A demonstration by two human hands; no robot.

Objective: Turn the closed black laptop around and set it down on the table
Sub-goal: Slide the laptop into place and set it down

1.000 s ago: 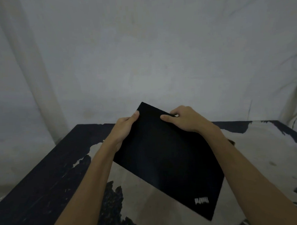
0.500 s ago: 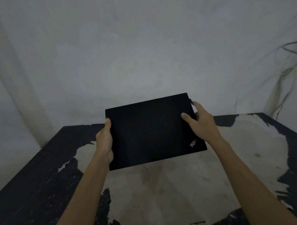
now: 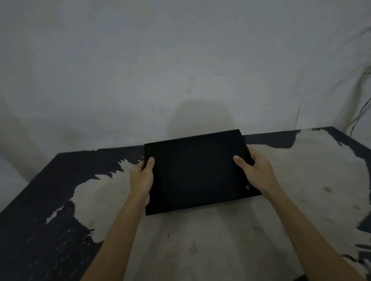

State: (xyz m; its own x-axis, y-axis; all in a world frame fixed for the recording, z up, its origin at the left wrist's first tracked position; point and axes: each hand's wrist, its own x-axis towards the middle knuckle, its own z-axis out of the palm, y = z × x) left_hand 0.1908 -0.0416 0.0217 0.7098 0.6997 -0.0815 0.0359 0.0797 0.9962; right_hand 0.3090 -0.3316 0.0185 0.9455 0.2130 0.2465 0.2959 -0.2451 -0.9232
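Observation:
The closed black laptop (image 3: pixel 195 171) lies nearly flat and low over the worn table (image 3: pixel 206 245), lid up, with a small logo at its near right corner. My left hand (image 3: pixel 142 179) grips its left edge, thumb on the lid. Gripping the right edge is my right hand (image 3: pixel 256 171), its thumb also on top. I cannot tell whether the laptop's underside touches the table; the fingers beneath it are hidden.
The table has a pale worn middle and black peeling patches (image 3: pixel 41 221) at the left, back and right edges. A bare grey wall (image 3: pixel 177 66) stands just behind it. Cables (image 3: pixel 361 109) hang down the wall at the far right.
The laptop has turned from a diagonal tilt to square with the table, then come down from mid-air to just over the tabletop. Both hands shifted to its side edges.

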